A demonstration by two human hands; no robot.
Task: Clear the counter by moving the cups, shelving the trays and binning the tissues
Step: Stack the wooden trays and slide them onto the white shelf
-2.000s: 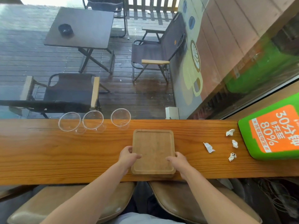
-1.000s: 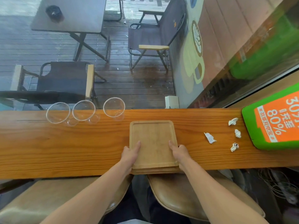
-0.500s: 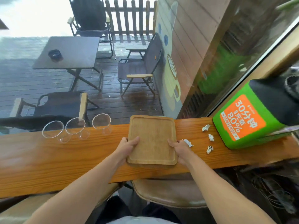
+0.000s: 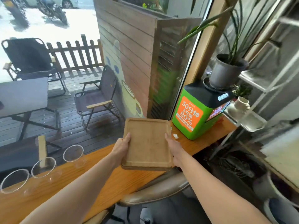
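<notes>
Lifted clear of the desk [image 4: 103, 180] now, the trays [image 4: 146, 143] ride between your hands – left hand [image 4: 121, 147] and right hand [image 4: 174, 149] each clamping a long edge, long axis pointing away. White shelving [image 4: 258, 81] stands to your right – right arm nearer.

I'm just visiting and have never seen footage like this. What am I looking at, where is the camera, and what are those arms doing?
There is no machine here: a person wears a wide-angle camera on the head, looking forward and down at their own bare arms. The left hand and right hand grip the sides of the wooden trays, two stacked by the look of the bottom edge, held above the wooden counter. On the counter stand three clear cups at the left, a crumpled tissue and a green box with a potted plant on top. Outside the window are chairs.
</notes>
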